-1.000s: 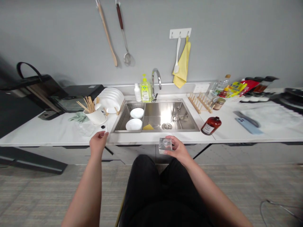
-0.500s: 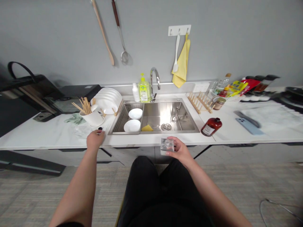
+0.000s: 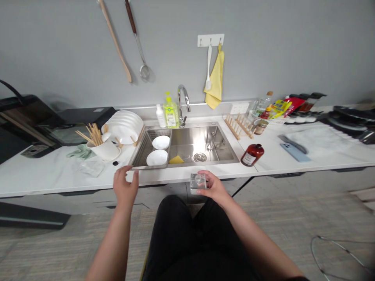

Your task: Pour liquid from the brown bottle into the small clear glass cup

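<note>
My right hand [image 3: 213, 186] holds a small clear square container [image 3: 197, 183] by its right side, in front of the counter edge. My left hand [image 3: 125, 185] is open over the counter's front edge, thumb and fingers apart, with nothing in it. A small black cap [image 3: 115, 163] lies on the counter just behind that hand. To its left is a crumpled clear plastic wrapper [image 3: 92, 168]. An amber bottle [image 3: 252, 155] with a white label stands right of the sink [image 3: 205, 142], and its top is dark.
White bowls [image 3: 157, 157] and a yellow sponge [image 3: 176, 159] are in the sink. At left stand a white holder with chopsticks [image 3: 104, 150] and racked plates [image 3: 125, 128]. A blue phone [image 3: 295, 152] lies at right. Yellow-green soap [image 3: 171, 113] stands by the faucet [image 3: 183, 105].
My left hand has let go of the black cap, which now lies on the counter, and moved toward me with fingers spread. The view has shifted right. My right hand still holds the clear container.
</note>
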The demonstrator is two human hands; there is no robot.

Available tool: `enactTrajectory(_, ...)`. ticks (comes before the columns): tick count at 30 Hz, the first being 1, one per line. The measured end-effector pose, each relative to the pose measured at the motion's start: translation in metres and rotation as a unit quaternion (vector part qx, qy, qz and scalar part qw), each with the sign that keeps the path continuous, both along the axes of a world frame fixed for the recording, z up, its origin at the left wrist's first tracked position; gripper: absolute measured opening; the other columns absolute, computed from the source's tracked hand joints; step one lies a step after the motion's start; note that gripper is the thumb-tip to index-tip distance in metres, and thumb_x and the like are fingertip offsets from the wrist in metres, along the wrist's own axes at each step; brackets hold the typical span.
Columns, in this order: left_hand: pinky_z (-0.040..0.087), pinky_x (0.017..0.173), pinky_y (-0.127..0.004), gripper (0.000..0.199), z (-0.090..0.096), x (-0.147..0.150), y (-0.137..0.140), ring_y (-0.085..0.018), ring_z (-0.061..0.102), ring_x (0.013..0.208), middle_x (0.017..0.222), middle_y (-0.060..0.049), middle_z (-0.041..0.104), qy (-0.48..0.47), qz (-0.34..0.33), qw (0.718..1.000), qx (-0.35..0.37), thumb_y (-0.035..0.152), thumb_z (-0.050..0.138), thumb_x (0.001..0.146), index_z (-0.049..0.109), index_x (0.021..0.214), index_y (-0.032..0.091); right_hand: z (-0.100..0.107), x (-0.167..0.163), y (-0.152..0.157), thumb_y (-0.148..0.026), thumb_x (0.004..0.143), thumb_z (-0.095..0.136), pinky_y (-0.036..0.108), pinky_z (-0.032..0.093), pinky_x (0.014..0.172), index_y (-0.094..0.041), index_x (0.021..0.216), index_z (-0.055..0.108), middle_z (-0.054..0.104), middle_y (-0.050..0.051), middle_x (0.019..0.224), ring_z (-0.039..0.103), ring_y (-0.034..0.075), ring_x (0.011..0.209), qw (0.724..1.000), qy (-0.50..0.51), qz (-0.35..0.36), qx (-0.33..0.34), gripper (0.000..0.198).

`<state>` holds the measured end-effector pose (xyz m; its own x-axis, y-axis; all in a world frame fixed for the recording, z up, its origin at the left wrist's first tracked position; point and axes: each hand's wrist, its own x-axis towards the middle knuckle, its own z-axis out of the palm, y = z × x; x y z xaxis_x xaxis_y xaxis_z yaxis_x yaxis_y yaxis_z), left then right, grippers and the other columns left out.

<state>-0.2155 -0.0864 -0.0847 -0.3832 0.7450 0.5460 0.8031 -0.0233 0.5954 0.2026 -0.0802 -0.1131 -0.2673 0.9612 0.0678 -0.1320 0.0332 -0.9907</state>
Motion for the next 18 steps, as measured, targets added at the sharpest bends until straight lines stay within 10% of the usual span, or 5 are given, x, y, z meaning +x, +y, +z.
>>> enactTrajectory(4,0.059,0.106,-0.048,0.04,-0.007,0.087,-0.013,-0.034,0.072,0.124,0.134,-0.013,0.074,-0.133,-0.224,0.965,0.015,0.043,0.078,0.099,0.073,0.136,0.027,0.003,-0.003,-0.003,-0.044,0.061,0.113,0.042,0.067,0.093,-0.032,0.133,0.073,0.078,0.006,0.13,0.077,0.023,0.095,1.0,0.001,0.003,0.002,0.084)
enactTrajectory(9,0.055,0.124,-0.058,0.091,-0.02,0.156,-0.016,-0.04,0.062,0.154,0.17,-0.016,0.059,-0.276,-0.434,0.852,-0.097,0.035,0.097,0.084,0.057,0.166,0.035,0.009,-0.003,-0.006,-0.045,0.065,0.113,0.042,0.066,0.096,-0.032,0.135,0.072,0.077,0.008,0.138,0.079,0.026,0.105,1.0,0.011,0.022,0.016,0.082)
enactTrajectory(18,0.057,0.125,-0.056,0.095,-0.029,0.202,-0.005,-0.039,0.072,0.143,0.156,-0.015,0.071,-0.37,-0.442,0.804,-0.147,0.042,0.107,0.073,0.062,0.156,0.03,0.01,-0.004,-0.004,-0.051,0.066,0.112,0.042,0.066,0.105,-0.033,0.136,0.072,0.059,0.009,0.156,0.068,0.034,0.141,0.998,0.018,0.014,0.057,0.082)
